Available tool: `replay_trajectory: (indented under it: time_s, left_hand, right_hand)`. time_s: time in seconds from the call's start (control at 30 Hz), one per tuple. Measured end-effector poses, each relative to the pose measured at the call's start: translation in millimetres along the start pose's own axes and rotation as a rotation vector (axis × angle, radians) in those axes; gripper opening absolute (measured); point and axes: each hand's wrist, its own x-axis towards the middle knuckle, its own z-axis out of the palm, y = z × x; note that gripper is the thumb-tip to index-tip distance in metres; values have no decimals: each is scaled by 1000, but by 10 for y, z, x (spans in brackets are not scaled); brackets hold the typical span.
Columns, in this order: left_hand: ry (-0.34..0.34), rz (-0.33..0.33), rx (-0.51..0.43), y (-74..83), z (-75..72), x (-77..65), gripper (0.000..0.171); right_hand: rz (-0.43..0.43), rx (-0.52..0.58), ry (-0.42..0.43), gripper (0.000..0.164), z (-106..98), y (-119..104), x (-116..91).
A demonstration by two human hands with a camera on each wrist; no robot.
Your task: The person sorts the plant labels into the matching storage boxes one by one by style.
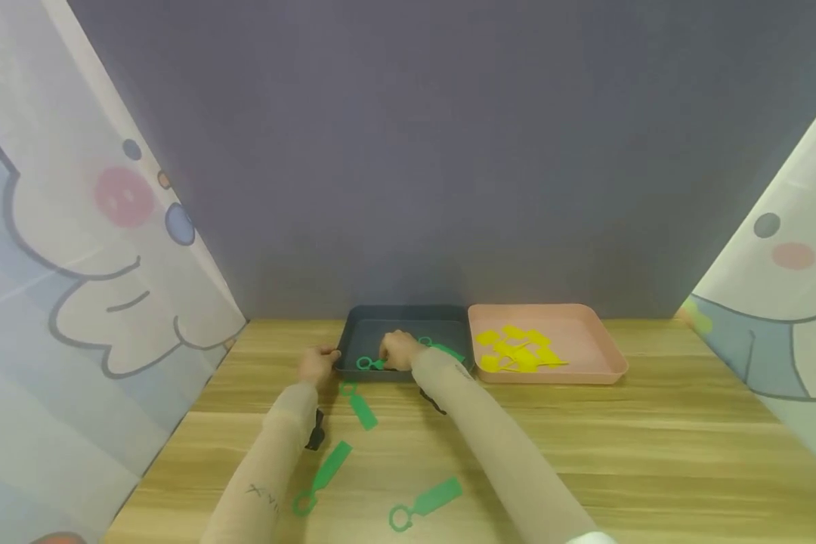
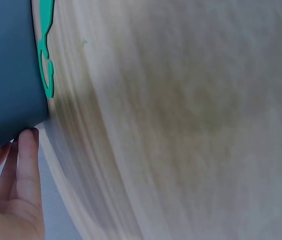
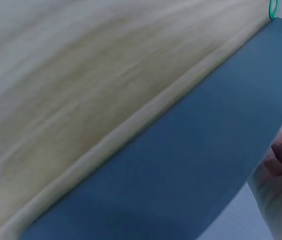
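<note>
A dark blue-grey tray [image 1: 374, 326] stands against the back panel. My left hand [image 1: 316, 366] grips its left front corner; in the left wrist view the fingers [image 2: 28, 165] lie against the outer wall. Inside the tray, my right hand [image 1: 398, 350] has curled fingers and pinches a green ring-ended tag [image 1: 365, 363], whose flat end is hidden under the hand. A second green tag [image 1: 449, 353] lies to the right in the same tray. In the right wrist view the tray's wall [image 3: 180, 150] hides the fingertips.
A pink tray [image 1: 591, 347] with several yellow tags [image 1: 525, 357] adjoins the dark tray on the right. Three green tags lie on the wooden table [image 1: 653, 453]: one near the tray [image 1: 363, 412], one lower left [image 1: 331, 467], one lower middle [image 1: 438, 496]. Cartoon-printed panels flank the table.
</note>
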Motion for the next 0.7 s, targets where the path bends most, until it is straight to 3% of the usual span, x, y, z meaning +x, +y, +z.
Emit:
replay_trajectory:
  time_s: [0.3, 0.7]
  left_hand:
    - [26, -12, -21, -32, 30, -1, 33]
    - [17, 21, -43, -87, 26, 72, 35]
  right_hand:
    - [40, -34, -30, 23, 81, 49, 8]
    - [-3, -49, -20, 22, 72, -9, 39]
